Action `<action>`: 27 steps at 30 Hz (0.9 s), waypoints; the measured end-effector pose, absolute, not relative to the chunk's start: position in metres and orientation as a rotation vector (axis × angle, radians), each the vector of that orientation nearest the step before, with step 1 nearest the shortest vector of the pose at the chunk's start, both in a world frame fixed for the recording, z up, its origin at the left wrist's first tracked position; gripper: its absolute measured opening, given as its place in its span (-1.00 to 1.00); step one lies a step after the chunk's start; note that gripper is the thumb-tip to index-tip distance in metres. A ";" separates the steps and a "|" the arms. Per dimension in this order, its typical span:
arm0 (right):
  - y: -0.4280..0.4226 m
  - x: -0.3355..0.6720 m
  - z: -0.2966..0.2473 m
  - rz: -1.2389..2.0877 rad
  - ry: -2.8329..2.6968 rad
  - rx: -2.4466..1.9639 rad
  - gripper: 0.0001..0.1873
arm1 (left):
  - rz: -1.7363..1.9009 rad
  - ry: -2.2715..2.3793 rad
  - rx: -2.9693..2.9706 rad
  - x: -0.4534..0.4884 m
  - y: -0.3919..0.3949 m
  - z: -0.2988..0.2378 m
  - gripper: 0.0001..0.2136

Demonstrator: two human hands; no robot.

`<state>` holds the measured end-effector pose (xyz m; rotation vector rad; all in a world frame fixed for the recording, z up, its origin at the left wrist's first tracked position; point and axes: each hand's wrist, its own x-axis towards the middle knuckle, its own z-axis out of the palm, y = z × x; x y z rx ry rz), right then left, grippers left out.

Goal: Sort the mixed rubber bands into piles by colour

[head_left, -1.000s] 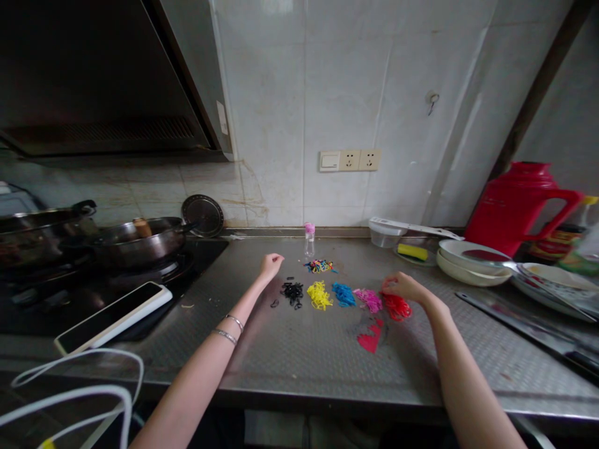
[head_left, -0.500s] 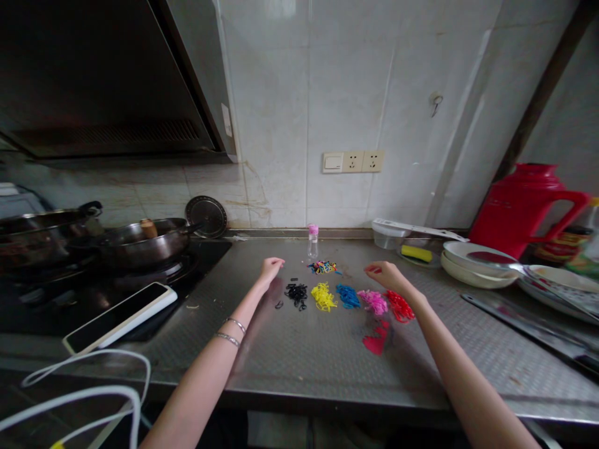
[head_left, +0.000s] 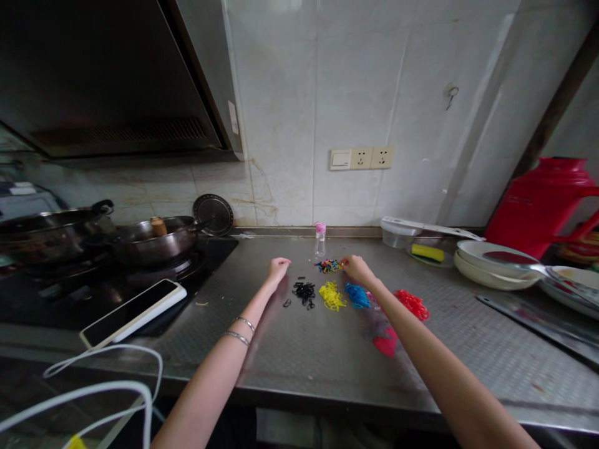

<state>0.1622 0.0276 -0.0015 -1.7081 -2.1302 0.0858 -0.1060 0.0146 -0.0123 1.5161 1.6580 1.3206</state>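
A small pile of mixed-colour rubber bands (head_left: 329,266) lies on the steel counter. At its right edge, my right hand (head_left: 358,269) has its fingertips pinched on the bands. My left hand (head_left: 279,268) is closed above and left of the black rubber bands (head_left: 305,293); whatever its fingertips may hold is too small to see. To the right of the black heap are yellow rubber bands (head_left: 332,296), blue rubber bands (head_left: 357,295) and red rubber bands (head_left: 412,304). Pink rubber bands (head_left: 372,300) are mostly hidden by my right forearm.
A small clear bottle (head_left: 320,240) with a pink cap stands behind the mixed pile. Left are a phone-like white device (head_left: 133,313) with a cable and pans (head_left: 154,240) on the stove. Bowls (head_left: 496,268), a cleaver-like blade (head_left: 528,324) and a red thermos (head_left: 543,206) are on the right.
My right hand has moved left from above the pink and red heaps to the mixed pile. My left hand stays about where it was. The view has shifted slightly.
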 end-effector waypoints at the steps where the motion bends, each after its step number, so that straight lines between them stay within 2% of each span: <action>1: 0.030 0.161 -0.004 0.089 -2.131 -1.722 -0.66 | 1.319 1.660 1.523 -0.106 0.015 -0.013 -0.79; 11: 0.040 0.163 -0.012 0.128 -2.088 -1.730 -0.65 | 1.326 1.633 1.569 -0.106 0.017 -0.015 -0.81; 17: 0.029 0.173 -0.007 0.175 -2.022 -1.587 -0.65 | 1.322 1.639 1.596 -0.107 0.017 -0.016 -0.80; 22: 0.000 0.207 0.002 0.196 -1.985 -1.453 -0.63 | 1.328 1.637 1.600 -0.104 0.013 -0.013 -0.81; 27: -0.030 0.264 0.008 0.120 -1.841 -1.533 -0.61 | 1.356 1.624 1.593 -0.104 0.012 -0.014 -0.81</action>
